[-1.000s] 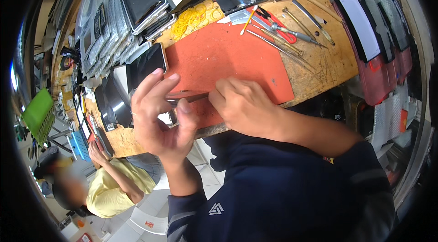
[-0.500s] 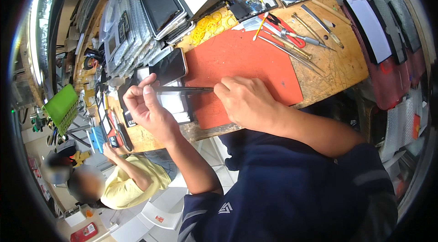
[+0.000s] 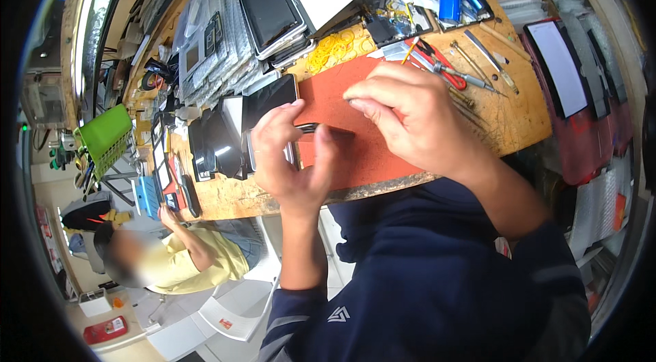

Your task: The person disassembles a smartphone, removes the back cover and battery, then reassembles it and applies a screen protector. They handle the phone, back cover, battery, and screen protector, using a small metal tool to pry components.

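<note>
Above the near part of the red mat (image 3: 389, 164), my left hand (image 3: 294, 164) grips a thin dark flat panel (image 3: 338, 132) between thumb and fingers. The panel shows nearly edge-on, so I cannot tell whether it is a whole phone or only a screen. My right hand (image 3: 424, 116) hangs apart from it over the mat, thumb and forefinger pinched together; whatever they may hold is too small to make out. Left of my left hand, a dark phone (image 3: 272, 97) and glossy black panels (image 3: 222, 147) lie on the wooden bench.
Yellow rubber bands (image 3: 335, 49) lie behind the mat near stacked tablets (image 3: 273, 14). Red-handled pliers (image 3: 437, 65), a screwdriver (image 3: 471, 76) and tweezers rest at the right. Bubble-wrapped packs (image 3: 222, 54) stand back left. A person in yellow (image 3: 205, 259) works at the left.
My right hand has let go of the panel's right end and lifted away to the upper right. My left hand has moved right with the panel.
</note>
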